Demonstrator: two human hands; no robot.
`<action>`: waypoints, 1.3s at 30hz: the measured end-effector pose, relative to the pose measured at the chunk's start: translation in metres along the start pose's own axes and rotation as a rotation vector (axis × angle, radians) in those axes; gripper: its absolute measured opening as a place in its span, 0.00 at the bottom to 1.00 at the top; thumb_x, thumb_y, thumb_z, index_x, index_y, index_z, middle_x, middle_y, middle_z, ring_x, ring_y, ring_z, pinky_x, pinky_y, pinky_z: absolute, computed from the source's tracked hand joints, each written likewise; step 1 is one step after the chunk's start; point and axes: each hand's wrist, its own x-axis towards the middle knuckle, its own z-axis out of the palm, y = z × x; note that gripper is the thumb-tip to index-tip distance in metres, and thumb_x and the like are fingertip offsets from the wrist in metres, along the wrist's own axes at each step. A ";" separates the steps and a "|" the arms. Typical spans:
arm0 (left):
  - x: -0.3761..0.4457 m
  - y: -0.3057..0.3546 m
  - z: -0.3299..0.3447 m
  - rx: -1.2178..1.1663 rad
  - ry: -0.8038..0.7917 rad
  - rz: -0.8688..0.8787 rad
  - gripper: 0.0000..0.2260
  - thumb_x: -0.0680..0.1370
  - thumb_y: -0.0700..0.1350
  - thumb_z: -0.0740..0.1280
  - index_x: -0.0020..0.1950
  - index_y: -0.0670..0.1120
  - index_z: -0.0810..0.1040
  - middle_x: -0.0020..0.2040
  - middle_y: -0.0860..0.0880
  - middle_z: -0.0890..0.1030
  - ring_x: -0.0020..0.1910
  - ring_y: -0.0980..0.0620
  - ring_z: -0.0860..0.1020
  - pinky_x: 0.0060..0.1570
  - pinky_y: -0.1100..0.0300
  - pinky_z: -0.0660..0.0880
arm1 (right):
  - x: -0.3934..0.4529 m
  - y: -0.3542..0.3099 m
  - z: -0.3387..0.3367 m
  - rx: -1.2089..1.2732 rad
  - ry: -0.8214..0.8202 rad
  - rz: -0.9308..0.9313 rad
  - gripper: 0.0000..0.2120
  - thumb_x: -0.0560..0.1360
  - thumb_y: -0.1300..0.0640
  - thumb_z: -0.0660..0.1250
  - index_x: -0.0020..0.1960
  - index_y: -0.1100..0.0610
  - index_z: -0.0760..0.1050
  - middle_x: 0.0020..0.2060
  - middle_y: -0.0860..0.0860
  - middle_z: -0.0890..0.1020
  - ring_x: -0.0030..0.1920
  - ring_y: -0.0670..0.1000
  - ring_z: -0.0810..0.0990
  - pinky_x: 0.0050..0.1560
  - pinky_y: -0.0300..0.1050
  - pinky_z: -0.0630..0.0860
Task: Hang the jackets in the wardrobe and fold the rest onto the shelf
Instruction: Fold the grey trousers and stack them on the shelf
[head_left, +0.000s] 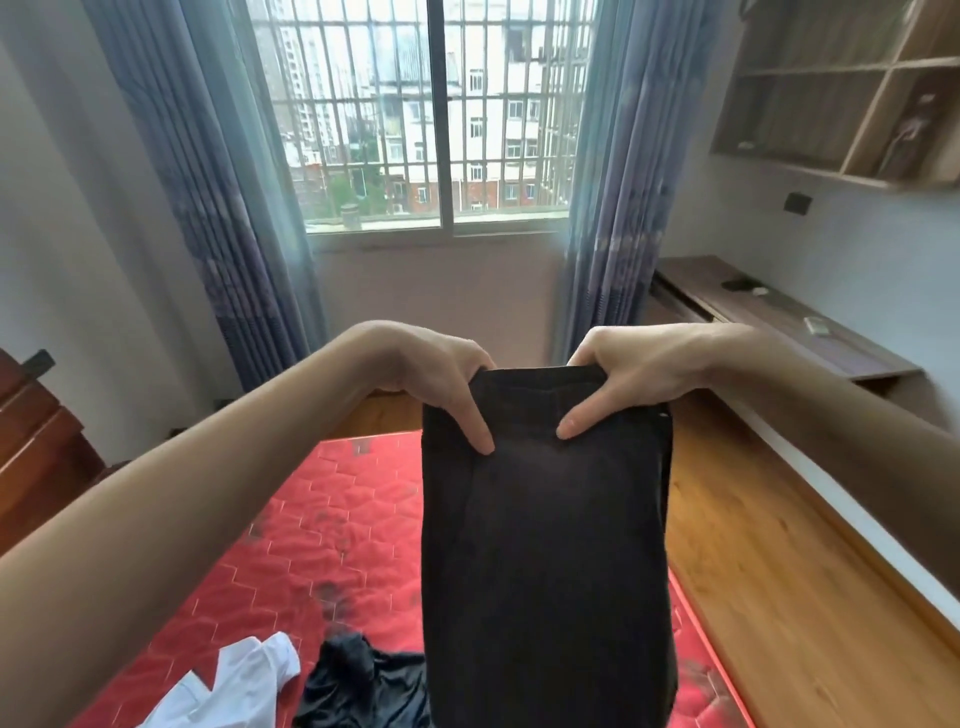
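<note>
Your left hand (431, 374) and right hand (628, 374) pinch the trousers' (545, 519) top edge; loosen either and the fold drops open onto the bed (311, 530).

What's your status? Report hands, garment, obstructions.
Both hands, left and right, pinch dark folded garment by top edge, held above red mattress. White shirt, black garment waiting. Nothing obstructing.
</note>
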 end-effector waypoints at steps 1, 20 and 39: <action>0.012 -0.005 -0.006 0.004 0.074 -0.014 0.18 0.71 0.44 0.82 0.59 0.48 0.85 0.50 0.51 0.89 0.49 0.49 0.88 0.52 0.51 0.85 | 0.013 0.003 -0.006 -0.078 0.067 -0.012 0.14 0.72 0.45 0.80 0.54 0.50 0.86 0.46 0.47 0.89 0.46 0.49 0.89 0.48 0.49 0.86; 0.097 -0.039 -0.057 0.753 1.412 0.174 0.11 0.74 0.32 0.72 0.54 0.41 0.78 0.49 0.43 0.79 0.46 0.40 0.79 0.45 0.46 0.77 | 0.108 0.027 -0.060 -1.010 1.008 -0.034 0.08 0.85 0.54 0.60 0.60 0.52 0.75 0.48 0.48 0.84 0.49 0.53 0.84 0.46 0.50 0.82; 0.216 -0.207 0.489 0.381 0.369 -0.122 0.15 0.71 0.38 0.68 0.57 0.47 0.80 0.52 0.48 0.80 0.50 0.44 0.81 0.48 0.52 0.78 | 0.112 0.301 0.441 -0.613 0.180 0.100 0.24 0.39 0.56 0.87 0.24 0.52 0.74 0.19 0.47 0.74 0.18 0.47 0.76 0.17 0.36 0.65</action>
